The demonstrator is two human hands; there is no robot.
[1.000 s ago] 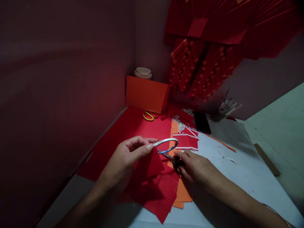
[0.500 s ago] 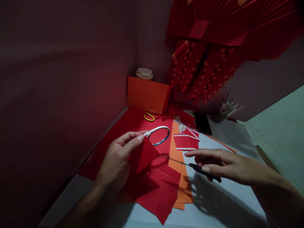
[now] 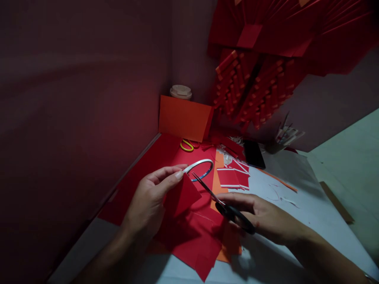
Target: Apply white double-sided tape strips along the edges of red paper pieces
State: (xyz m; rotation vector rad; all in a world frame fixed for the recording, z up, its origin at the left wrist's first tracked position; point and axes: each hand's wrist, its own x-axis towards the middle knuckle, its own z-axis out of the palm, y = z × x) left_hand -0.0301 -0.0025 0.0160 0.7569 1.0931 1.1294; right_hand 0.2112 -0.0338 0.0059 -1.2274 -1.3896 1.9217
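Note:
My left hand (image 3: 149,193) pinches a red paper piece (image 3: 185,193) at its upper edge, together with a roll of narrow white tape (image 3: 203,161) with a blue inner side. The roll stands out to the right of the fingertips. In my right hand (image 3: 266,219) is a pair of black-handled scissors (image 3: 229,213), its fingers around the handles. The blades point up and left, with their tips in front of the tape ring, just right of my left fingertips. The blades look closed or nearly so.
Red sheets (image 3: 192,232) and orange paper (image 3: 233,240) lie on the white tabletop (image 3: 278,197). Behind are yellow-handled scissors (image 3: 186,145), striped red pieces (image 3: 229,177), a black phone (image 3: 254,154), a pen holder (image 3: 276,144), a folded orange card (image 3: 185,118) and a lidded cup (image 3: 181,91). Red paper decorations (image 3: 260,86) hang above.
My right hand has moved left and turned the scissors, so the blades now point up toward the tape roll instead of lying low beside the paper. My left hand has barely moved.

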